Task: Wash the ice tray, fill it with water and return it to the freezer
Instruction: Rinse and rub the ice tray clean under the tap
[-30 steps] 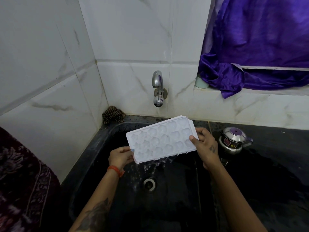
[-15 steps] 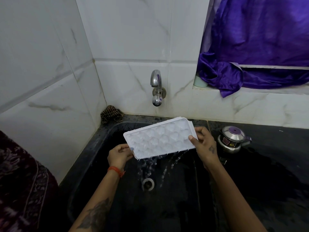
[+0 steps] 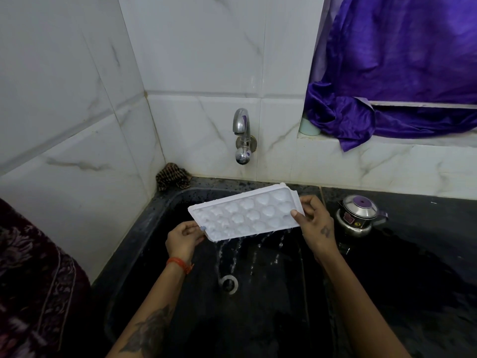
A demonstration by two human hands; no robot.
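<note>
Tipping toward the person, the white ice tray [image 3: 245, 211] hangs over the black sink [image 3: 144, 228], its long axis running left to right and climbing toward the far right. The left hand [image 3: 182, 239] pinches the near-left short end, thumb on top and fingers curled beneath; the right hand [image 3: 313, 223] grips the far-right short end the same way. Thin streams of water fall from the near long edge toward the drain [image 3: 228, 284], so this looks like emptying rinse water. The tap [image 3: 242, 135] sits on the far wall, above and just behind the tray's middle (no water visibly runs from it). For filling, I judge the tray must level out and move far, under the spout; the right hand is nearer the tap and could free itself to turn it. A steel kettle [image 3: 358, 215] stands just right of the right hand.
</note>
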